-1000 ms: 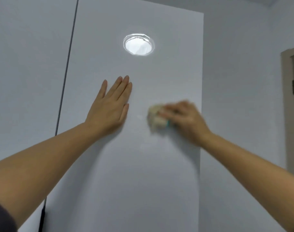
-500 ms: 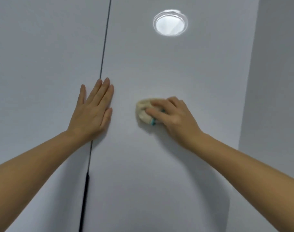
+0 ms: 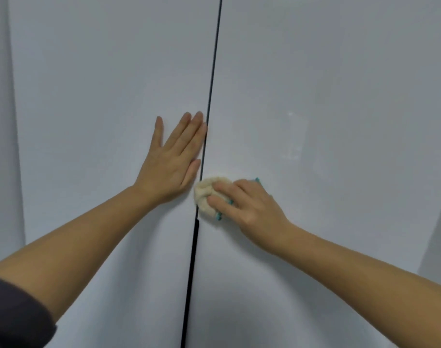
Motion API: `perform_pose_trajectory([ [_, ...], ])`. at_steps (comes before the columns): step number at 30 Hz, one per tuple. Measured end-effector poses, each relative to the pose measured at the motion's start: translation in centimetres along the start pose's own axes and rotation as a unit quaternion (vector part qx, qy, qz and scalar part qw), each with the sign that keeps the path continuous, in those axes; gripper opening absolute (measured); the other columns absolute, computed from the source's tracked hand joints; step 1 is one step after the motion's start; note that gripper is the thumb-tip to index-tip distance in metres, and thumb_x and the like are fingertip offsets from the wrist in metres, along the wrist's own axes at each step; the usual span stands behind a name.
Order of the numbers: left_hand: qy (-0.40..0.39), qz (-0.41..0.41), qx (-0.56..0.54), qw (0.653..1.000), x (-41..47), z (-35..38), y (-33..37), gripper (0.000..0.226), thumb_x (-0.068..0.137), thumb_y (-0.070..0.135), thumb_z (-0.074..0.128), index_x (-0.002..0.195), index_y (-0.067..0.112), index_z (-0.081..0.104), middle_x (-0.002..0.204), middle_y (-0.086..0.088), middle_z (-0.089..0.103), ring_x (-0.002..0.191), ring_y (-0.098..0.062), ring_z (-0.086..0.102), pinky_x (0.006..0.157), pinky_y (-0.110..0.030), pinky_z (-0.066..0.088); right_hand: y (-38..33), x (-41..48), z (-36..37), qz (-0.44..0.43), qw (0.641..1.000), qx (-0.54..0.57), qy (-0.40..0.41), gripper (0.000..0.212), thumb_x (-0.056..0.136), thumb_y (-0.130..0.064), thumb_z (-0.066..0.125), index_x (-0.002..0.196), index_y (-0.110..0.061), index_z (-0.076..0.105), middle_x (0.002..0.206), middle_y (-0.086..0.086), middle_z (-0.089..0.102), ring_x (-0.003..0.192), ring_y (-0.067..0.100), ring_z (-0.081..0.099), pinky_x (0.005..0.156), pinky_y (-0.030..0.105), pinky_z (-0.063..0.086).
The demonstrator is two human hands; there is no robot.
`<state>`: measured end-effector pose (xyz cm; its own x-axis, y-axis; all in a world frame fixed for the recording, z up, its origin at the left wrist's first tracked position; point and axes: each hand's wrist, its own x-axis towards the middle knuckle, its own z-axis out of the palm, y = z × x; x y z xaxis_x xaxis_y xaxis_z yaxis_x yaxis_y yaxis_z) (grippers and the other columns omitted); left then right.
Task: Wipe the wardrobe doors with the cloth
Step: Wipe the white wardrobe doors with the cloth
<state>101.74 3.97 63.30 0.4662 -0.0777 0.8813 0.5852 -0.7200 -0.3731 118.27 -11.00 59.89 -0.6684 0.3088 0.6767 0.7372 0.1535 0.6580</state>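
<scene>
Your left hand (image 3: 171, 169) lies flat on the left door (image 3: 101, 96), fingers straight and close together, holding nothing; its index finger runs right along the dark gap (image 3: 213, 71) between the two doors. Your right hand (image 3: 249, 207) curls its fingers over the bunched cream cloth (image 3: 205, 194), which has teal trim, and presses it to the right door (image 3: 327, 96). The cloth's left edge reaches the gap, just below your left thumb. Bare door spreads wide above both hands and to the right of the cloth. A dark sleeve (image 3: 13, 315) fills the lower left corner.
</scene>
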Motion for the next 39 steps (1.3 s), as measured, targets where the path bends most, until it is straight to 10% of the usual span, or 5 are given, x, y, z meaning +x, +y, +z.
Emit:
perform_pose_trajectory([
  [9, -0.026, 0.081, -0.007, 0.996, -2.9, 0.0, 2.5, 0.059, 0.098, 0.026, 0.033, 0.151, 0.006, 0.017, 0.159, -0.011, 0.014, 0.147, -0.024, 0.010, 0.113, -0.063, 0.009, -7.3, -9.9, 1.7, -0.151, 0.966, 0.051, -0.202, 0.023, 0.101, -0.013, 0.046, 0.097, -0.020, 0.068, 0.105, -0.001, 0.066, 0.073, 0.020, 0.054, 0.064, 0.032, 0.041],
  [17, 0.002, 0.021, -0.019, 1.000, 3.1, -1.5, 3.9, 0.061, 0.097, 0.029, 0.026, 0.151, 0.006, 0.012, 0.160, -0.011, 0.008, 0.148, -0.024, 0.006, 0.115, -0.059, 0.001, 6.7, -0.3, -6.0, -0.114, 0.990, -0.054, -0.058, 0.030, 0.099, -0.007, 0.044, 0.113, -0.011, 0.071, 0.119, 0.014, 0.066, 0.077, 0.031, 0.059, 0.067, 0.037, 0.045],
  [24, 0.024, -0.016, -0.033, 0.999, 8.2, -1.9, 6.1, 0.060, 0.098, 0.029, 0.024, 0.152, 0.007, 0.010, 0.160, -0.008, 0.006, 0.148, -0.021, 0.003, 0.116, -0.058, 0.002, 14.8, 2.0, -11.8, 0.084, 0.983, -0.152, 0.057, 0.025, 0.093, -0.010, 0.061, 0.115, -0.017, 0.070, 0.119, 0.009, 0.065, 0.090, 0.029, 0.047, 0.072, 0.042, 0.046],
  [33, 0.018, -0.055, -0.042, 0.997, 8.3, -0.9, 7.2, 0.061, 0.098, 0.030, 0.020, 0.152, 0.007, 0.005, 0.160, -0.007, 0.003, 0.148, -0.021, 0.001, 0.118, -0.053, 0.003, 9.2, -10.2, -13.3, -0.189, 0.964, -0.021, -0.188, 0.028, 0.101, -0.010, 0.044, 0.114, -0.015, 0.068, 0.125, 0.007, 0.063, 0.088, 0.029, 0.060, 0.072, 0.036, 0.046],
  [39, -0.001, -0.063, -0.035, 0.997, 8.3, -1.0, 7.4, 0.061, 0.097, 0.032, 0.016, 0.152, 0.008, 0.004, 0.161, -0.006, 0.001, 0.148, -0.019, -0.002, 0.119, -0.051, 0.003, 19.9, -3.1, -17.8, -0.048, 0.985, -0.164, -0.004, 0.027, 0.100, -0.012, 0.049, 0.119, -0.013, 0.067, 0.122, 0.014, 0.064, 0.086, 0.035, 0.059, 0.077, 0.038, 0.043],
])
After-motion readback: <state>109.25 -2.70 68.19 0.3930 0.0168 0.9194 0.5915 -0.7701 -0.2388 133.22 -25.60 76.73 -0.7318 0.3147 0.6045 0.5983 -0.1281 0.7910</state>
